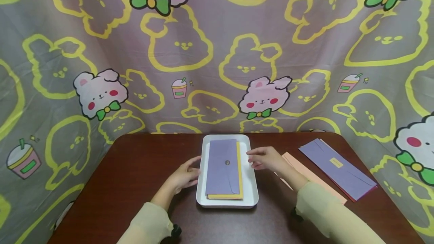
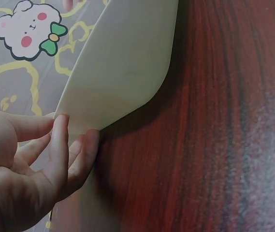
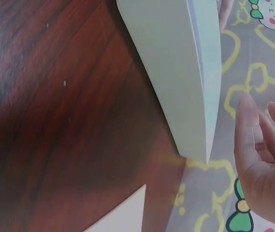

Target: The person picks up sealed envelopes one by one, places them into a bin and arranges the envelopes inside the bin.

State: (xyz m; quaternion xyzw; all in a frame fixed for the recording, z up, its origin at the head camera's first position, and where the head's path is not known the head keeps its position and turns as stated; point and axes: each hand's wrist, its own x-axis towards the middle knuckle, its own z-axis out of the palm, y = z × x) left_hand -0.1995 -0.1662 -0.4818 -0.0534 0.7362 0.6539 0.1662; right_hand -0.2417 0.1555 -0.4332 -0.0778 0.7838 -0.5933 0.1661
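Note:
A white tray (image 1: 251,195) with a raised rim stands at the middle of the table. A purple envelope (image 1: 222,176) with a small round seal lies in it, over a yellow envelope (image 1: 240,161) that shows along the right and bottom edges. My left hand (image 1: 184,176) is at the tray's left side, its fingertips against the outer wall (image 2: 123,63). On the other side, my right hand (image 1: 266,158) hovers by the right rim with loosely bent fingers and nothing in them; the right wrist view shows a gap between fingers (image 3: 247,121) and tray.
Right of the tray, a peach envelope (image 1: 312,176) lies partly under my right forearm. Farther right, another purple envelope (image 1: 327,157) with a yellow label rests over a red one. A patterned curtain (image 1: 217,86) hangs behind the dark wooden table (image 1: 135,168).

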